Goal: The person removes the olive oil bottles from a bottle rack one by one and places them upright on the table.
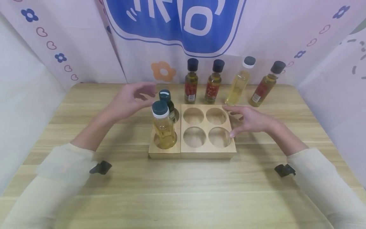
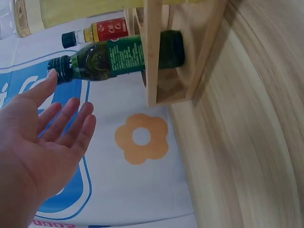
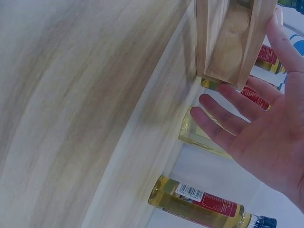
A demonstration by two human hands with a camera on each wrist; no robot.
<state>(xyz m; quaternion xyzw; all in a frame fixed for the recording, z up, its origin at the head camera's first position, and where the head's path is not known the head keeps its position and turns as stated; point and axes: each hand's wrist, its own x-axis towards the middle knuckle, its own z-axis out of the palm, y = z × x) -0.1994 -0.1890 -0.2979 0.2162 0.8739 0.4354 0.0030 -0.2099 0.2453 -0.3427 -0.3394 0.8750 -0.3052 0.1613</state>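
**Left hand [image 1: 132, 98] open beside the dark green bottle [image 1: 171, 107], right hand [image 1: 251, 120] at the edge of the four-hole wooden block [image 1: 206, 126]**

Just left of centre in the head view, the left hand's fingers are spread wide and grip nothing; the left wrist view shows the thumb tip at the bottle's dark cap, though whether it touches is hard to tell. That bottle stands upright in the rear hole of a narrow wooden block [image 1: 165, 156], at the centre of the frame. In the same block's front hole stands a clear bottle of yellow liquid [image 1: 166, 131], its green cap set over a white collar.

The four-hole block sits against the narrow one, to its right. Right of centre, the right hand rests its thumb and forefinger against the block's right edge; the fingers are extended and well apart, clasping nothing.

Along the back of the table [image 1: 183, 194], from upper centre to upper right, stand two red-labelled bottles [image 1: 190, 90], a white-collared bottle [image 1: 239, 87] of yellow liquid, and another red-labelled bottle [image 1: 263, 89]. Behind them hangs a pale cloth [image 1: 83, 35] with a large blue print at the top of the frame.
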